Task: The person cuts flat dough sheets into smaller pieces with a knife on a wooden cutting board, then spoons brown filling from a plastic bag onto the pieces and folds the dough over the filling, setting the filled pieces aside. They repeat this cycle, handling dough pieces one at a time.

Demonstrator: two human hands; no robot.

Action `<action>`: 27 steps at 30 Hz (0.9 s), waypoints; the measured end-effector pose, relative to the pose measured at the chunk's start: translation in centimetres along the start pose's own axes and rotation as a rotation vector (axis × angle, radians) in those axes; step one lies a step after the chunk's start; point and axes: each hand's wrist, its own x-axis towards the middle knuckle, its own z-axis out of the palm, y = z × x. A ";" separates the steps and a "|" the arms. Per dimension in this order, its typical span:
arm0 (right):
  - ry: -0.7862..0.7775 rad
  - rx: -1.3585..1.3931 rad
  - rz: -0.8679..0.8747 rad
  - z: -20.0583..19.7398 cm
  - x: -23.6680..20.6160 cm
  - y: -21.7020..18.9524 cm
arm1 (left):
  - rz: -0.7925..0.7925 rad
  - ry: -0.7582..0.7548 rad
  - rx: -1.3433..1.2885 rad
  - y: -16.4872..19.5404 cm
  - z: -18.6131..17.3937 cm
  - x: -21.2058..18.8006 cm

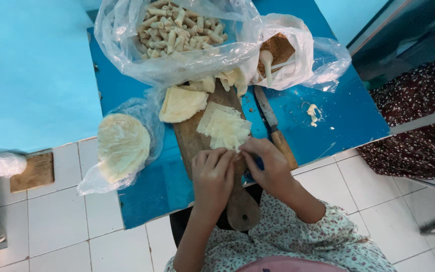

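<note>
My left hand (212,176) and my right hand (268,163) meet fingertip to fingertip over the near end of a wooden cutting board (195,143) on a blue table (338,121). Between their fingertips they pinch a small pale wrapper piece (237,149) at the near edge of a stack of cut wrapper squares (225,128). A folded wrapper sheet (179,104) lies further up the board.
A knife (273,126) with a wooden handle lies right of the board. A clear bag of rolled pastries (177,30) and a bag of brown filling with a spoon (278,50) sit at the far edge. Round wrappers in plastic (122,146) lie left. White tiled floor surrounds the table.
</note>
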 end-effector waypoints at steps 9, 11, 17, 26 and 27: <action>-0.223 0.045 0.088 -2.0 1.1 0.3 | 0.048 -0.048 0.030 0.0 -0.5 0.2; -0.305 0.081 0.024 -2.8 1.6 1.0 | 0.059 -0.073 0.019 0.0 -0.8 0.4; -0.470 0.040 -0.092 -2.9 2.7 2.1 | 0.083 -0.166 -0.036 -0.4 -1.8 1.2; -0.563 0.163 -0.013 -3.5 4.4 3.0 | 0.179 -0.170 0.070 -1.1 -1.3 1.5; -0.581 0.180 -0.014 -3.6 4.5 3.0 | 0.183 -0.149 0.072 -1.2 -1.1 1.6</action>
